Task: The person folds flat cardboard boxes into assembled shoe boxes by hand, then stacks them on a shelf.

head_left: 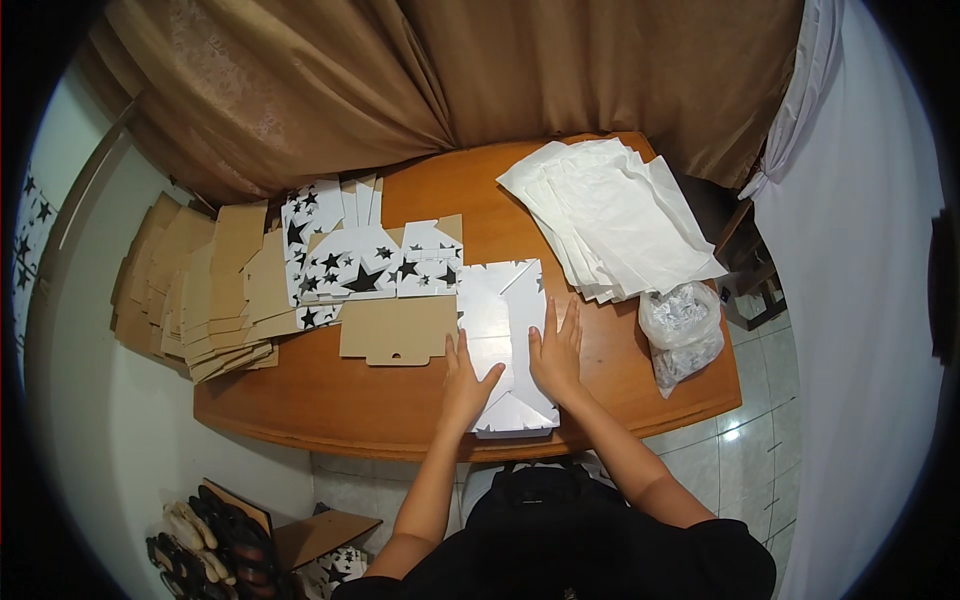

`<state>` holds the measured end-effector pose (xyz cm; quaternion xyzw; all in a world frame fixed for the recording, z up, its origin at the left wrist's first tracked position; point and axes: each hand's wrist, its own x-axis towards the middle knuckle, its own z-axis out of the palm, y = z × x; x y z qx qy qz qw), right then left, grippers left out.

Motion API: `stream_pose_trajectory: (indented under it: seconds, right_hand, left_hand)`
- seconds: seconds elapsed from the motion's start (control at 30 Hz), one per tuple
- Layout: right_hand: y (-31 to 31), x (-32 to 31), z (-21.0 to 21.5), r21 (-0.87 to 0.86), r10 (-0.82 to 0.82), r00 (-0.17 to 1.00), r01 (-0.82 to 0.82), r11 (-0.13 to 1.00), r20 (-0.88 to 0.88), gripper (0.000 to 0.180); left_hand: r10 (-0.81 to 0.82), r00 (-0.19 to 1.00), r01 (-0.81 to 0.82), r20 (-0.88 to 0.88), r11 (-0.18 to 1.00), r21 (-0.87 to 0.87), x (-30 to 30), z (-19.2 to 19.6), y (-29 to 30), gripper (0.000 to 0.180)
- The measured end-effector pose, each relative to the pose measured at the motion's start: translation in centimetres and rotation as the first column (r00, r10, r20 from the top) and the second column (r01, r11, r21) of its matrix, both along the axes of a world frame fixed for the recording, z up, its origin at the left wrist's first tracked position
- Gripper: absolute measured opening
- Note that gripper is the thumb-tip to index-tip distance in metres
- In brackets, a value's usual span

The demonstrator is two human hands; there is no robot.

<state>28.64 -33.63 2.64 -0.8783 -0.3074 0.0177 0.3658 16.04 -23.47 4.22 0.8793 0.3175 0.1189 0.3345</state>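
In front of me on the wooden table [620, 380] lies a white cardboard box [490, 310] with folded flaps and small black stars along its edges. My left hand [466, 385] rests at its left side, thumb stretched over the white surface. Along the right edge lies my right hand [558, 358], fingers extended and apart. Neither hand grips anything. Just left of the box is an unfolded cardboard piece [395, 328], brown in its near part and white with black stars farther back.
Flat brown cardboard blanks [215, 285] are piled at the left. White paper sheets [620, 215] lie at the far right, with a clear plastic bag [685, 335] beside them near the table's right edge. Brown curtains [600, 70] hang behind. Shoes [215, 540] stand on the floor, lower left.
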Motion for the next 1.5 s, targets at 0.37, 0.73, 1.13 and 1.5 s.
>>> stream_pose_trajectory:
  seconds: [0.37, 0.73, 1.13, 1.5]
  right_hand:
    - [0.0, 0.0, -0.1, 0.007, -0.004, 0.983, 0.005, 1.000, -0.183, 0.061]
    - [0.5, 0.8, -1.1, 0.173, 0.128, 0.892, -0.058, 0.983, -0.433, 0.061]
    - [-0.9, 6.4, 8.1, 0.601, 0.360, 0.767, 0.042, 0.798, -0.531, 0.050]
    - [-2.4, 8.3, 0.7, 0.533, 0.367, 0.920, -0.245, 0.810, -0.134, 0.037]
  left_hand:
    - [0.079, 0.995, -0.075, 0.053, 0.995, -0.072, 0.4, -0.9, -0.3, 0.089]
    - [0.149, 0.944, 0.005, 0.295, 0.885, -0.466, 0.3, -1.3, 0.9, 0.079]
    - [-0.017, 0.815, 0.256, 0.580, 0.908, -0.332, 4.0, 6.1, 4.6, 0.048]
    - [-0.175, 0.772, 0.210, 0.612, 0.978, 0.016, 4.4, -2.0, 7.9, 0.056]
